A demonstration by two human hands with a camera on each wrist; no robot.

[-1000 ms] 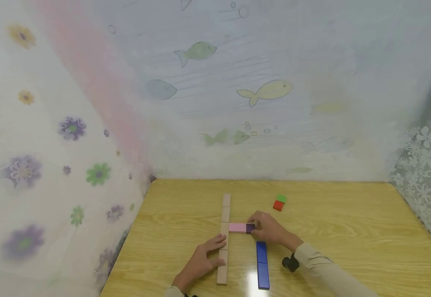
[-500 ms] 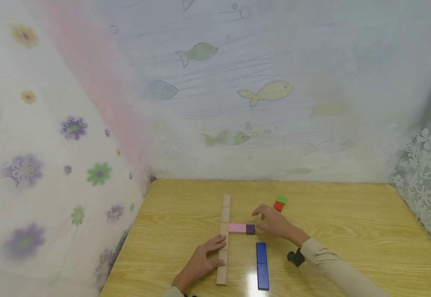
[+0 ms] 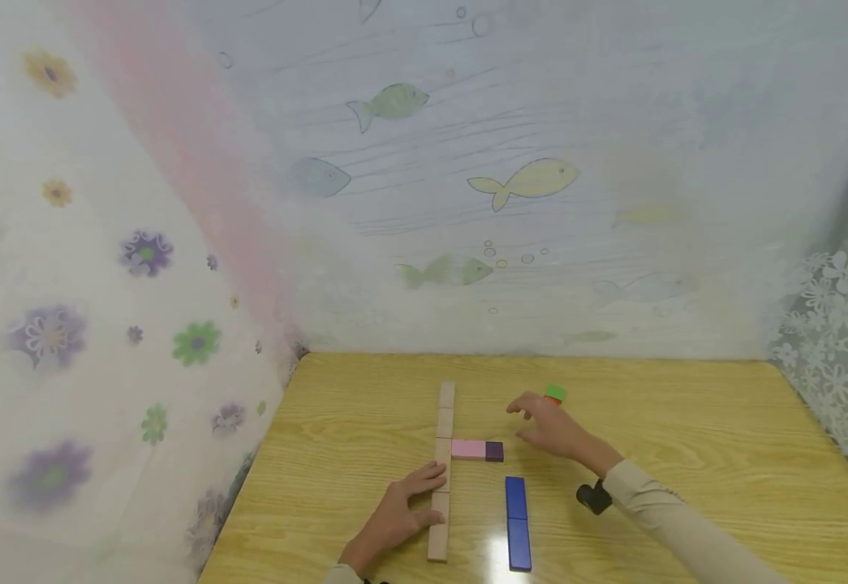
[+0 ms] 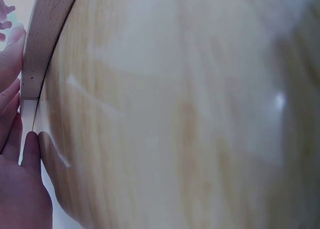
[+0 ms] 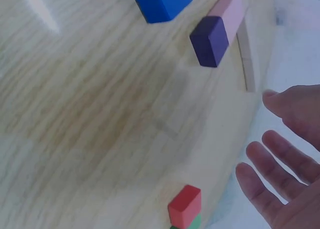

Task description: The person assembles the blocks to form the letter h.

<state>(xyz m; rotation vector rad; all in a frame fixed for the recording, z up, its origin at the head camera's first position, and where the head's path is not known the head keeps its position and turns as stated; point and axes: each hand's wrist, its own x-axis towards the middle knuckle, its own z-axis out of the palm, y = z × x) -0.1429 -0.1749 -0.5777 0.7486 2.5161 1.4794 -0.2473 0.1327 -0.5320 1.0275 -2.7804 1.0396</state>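
Observation:
My left hand (image 3: 394,515) rests against a straight row of plain wooden blocks (image 3: 439,535), its fingers fairly straight and touching the left side. A pink block (image 3: 469,449) juts from the row's right side. At its right end sits a small purple block (image 3: 494,452), touching it. To the right and a little farther back, my right hand (image 3: 557,428) hovers with nothing held. Its fingers are spread apart in the right wrist view. Beyond it lie a red block (image 5: 185,206), mostly covered by the hand in the head view, and a green block (image 3: 555,392).
Two blue blocks (image 3: 516,519) lie end to end nearer the front, right of the wooden row. The wooden tabletop (image 3: 686,454) meets a wall painted with fish at the back and a flowered wall at the left.
My right hand has let go of the purple block and moved right and back towards the red and green blocks. The purple block stays beside the pink one. My left hand has not moved.

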